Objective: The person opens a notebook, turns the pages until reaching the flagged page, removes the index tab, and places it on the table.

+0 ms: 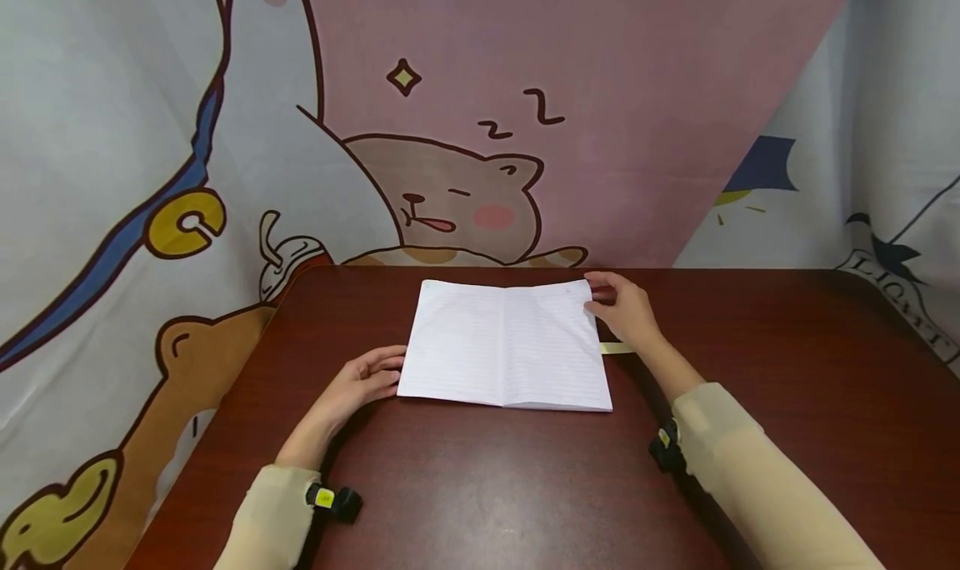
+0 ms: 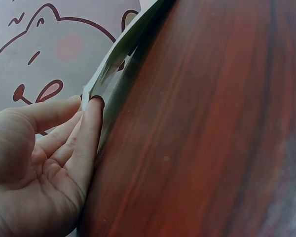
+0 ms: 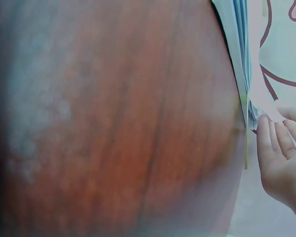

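An open notebook with white ruled pages lies on the table, its centre fold running towards me. At its left edge, my left hand pinches the pages and cover; the left wrist view shows the thumb above and fingers beneath. My right hand is at the upper right corner. In the right wrist view its thumb and fingers pinch a page that stands slightly apart from the stack below. A pale yellow strip sticks out from the notebook's right side.
The dark reddish-brown wooden table extends around the notebook. Behind it hangs a cloth backdrop with cartoon animals, meeting the table's far edge. Small black wrist cameras are strapped over the cream sleeves.
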### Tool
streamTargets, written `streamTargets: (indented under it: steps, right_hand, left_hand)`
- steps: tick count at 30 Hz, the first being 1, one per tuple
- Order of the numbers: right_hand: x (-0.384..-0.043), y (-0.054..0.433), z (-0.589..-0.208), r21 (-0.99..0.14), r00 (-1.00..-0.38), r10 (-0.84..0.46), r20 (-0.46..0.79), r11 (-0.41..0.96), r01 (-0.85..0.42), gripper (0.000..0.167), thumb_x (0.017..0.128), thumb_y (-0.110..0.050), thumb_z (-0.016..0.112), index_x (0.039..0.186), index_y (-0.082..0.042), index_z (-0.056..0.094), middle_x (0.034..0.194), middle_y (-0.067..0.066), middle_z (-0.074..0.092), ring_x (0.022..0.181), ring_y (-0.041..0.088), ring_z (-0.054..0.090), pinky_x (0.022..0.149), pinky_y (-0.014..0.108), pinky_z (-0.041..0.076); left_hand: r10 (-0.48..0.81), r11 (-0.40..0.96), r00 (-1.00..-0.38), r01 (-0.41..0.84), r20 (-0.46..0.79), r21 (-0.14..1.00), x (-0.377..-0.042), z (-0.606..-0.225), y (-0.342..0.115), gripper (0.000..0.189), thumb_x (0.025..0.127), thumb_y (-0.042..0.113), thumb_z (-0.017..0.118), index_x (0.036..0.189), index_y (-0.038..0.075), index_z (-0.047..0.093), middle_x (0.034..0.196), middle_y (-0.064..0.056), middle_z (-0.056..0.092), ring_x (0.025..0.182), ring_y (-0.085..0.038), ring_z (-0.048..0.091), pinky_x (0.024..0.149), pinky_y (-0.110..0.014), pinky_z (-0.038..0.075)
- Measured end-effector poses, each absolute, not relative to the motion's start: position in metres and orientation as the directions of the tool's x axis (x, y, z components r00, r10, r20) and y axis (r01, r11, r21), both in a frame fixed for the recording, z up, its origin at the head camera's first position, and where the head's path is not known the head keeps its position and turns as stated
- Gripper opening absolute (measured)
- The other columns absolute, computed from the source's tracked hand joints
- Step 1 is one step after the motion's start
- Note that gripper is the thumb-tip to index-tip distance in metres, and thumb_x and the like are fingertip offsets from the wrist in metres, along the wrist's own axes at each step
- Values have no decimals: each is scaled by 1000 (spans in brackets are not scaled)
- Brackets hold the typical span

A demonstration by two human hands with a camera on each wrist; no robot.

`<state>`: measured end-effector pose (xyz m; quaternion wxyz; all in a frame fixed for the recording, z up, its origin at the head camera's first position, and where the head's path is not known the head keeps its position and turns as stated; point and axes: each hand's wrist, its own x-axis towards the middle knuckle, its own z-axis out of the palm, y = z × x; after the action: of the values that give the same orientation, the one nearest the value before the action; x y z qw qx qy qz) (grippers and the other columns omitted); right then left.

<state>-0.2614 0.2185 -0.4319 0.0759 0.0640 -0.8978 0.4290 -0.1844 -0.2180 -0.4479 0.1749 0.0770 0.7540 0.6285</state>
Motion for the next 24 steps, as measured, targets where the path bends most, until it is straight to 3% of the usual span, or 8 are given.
streamTargets:
  steps: [3,7,10,16,24]
  right_hand:
    - [-260,218,-430,-760,-980,-42,196,625,-178,48,91,-1,68,138,-2,56,133,23,60,113,38,64,83,28,55]
    - [-260,217,-428,-761,-982,-31,188,627,-166,47,92,-2,67,138,-3,56,133,22,60,112,37,65,78,19,51]
    - [-259,216,-428,-766,-983,-22,185,623,-158,46,93,-3,67,137,-3,56,133,21,60,113,37,65,82,29,54]
    - [-259,213,-426,-773,-983,-8,185,616,-150,44,93,-4,67,136,-4,57,130,20,63,112,35,65,77,14,49]
    - [-258,209,-422,-776,-982,-9,190,611,-156,42,94,-4,66,135,-4,59,130,21,64,112,35,65,83,21,53]
  left_hand:
    - [335,202,-927,-103,-167,974,-185,-449,-218,51,100,10,57,149,3,43,144,-28,49,106,-5,64,88,-21,56]
    - [333,205,-928,-103,-169,973,-185,-449,-218,51,100,10,58,148,3,43,144,-27,50,107,-6,64,89,-21,56]
    - [331,206,-928,-105,-171,973,-185,-448,-218,50,100,10,57,148,3,43,144,-27,50,106,-5,64,89,-21,56]
    - [328,211,-928,-109,-176,971,-185,-447,-217,50,100,9,57,148,4,43,144,-26,50,106,-6,64,89,-21,56]
    - [330,208,-927,-110,-176,972,-186,-448,-218,51,100,10,57,149,4,43,144,-26,50,108,-8,64,89,-22,56]
